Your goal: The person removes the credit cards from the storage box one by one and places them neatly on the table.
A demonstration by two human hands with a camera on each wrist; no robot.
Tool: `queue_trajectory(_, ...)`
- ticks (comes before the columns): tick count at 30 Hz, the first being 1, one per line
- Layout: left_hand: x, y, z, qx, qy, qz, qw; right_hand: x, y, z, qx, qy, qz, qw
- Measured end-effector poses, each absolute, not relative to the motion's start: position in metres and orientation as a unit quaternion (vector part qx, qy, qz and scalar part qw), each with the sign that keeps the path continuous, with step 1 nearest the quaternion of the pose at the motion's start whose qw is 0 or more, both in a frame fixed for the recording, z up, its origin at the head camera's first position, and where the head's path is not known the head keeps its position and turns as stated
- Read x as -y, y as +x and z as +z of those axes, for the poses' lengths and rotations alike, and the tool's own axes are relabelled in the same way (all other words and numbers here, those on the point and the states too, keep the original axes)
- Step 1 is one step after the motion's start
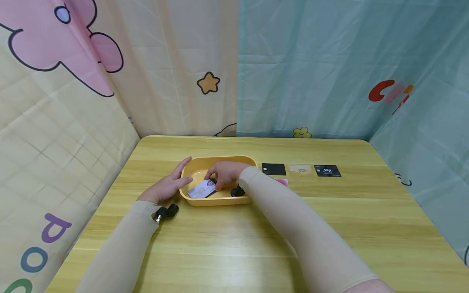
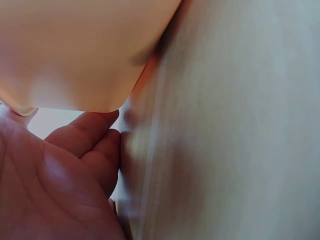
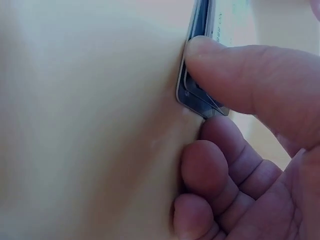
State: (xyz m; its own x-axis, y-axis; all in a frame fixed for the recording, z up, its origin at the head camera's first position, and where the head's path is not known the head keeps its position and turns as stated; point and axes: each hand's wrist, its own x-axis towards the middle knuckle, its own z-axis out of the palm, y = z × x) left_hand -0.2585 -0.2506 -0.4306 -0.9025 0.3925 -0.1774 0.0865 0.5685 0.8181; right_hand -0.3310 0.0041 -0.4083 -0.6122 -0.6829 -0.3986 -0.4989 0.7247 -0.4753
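A yellow tray (image 1: pixel 220 159) sits on the wooden table. Inside it lies a light card (image 1: pixel 200 189) on top of a dark one. My right hand (image 1: pixel 220 179) reaches into the tray and pinches the stacked cards (image 3: pixel 192 95), thumb (image 3: pixel 240 75) on top and fingers curled beneath against the tray floor (image 3: pixel 90 125). My left hand (image 1: pixel 172 183) rests flat on the table with straight fingers against the tray's left wall (image 2: pixel 75 50). The left palm (image 2: pixel 60 175) shows just below the tray's underside.
Three cards lie in a row to the right of the tray: a black card (image 1: pixel 273 169), a beige card (image 1: pixel 300 169) and a black Vip card (image 1: pixel 327 170). A pink card (image 1: pixel 283 181) peeks out behind my right forearm. Patterned curtains enclose the table.
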Motion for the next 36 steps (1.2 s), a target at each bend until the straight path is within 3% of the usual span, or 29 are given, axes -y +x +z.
queue_trajectory(21, 0.251, -0.26, -0.433, -0.87, 0.147, 0.439, 0.168, -0.008, -0.332, -0.396, -0.863, -0.35, -0.211, 0.298)
queue_trajectory(36, 0.249, -0.261, -0.428, -0.87, 0.142, 0.441, 0.17, -0.019, -0.332, -0.377, -0.875, -0.357, -0.193, 0.263)
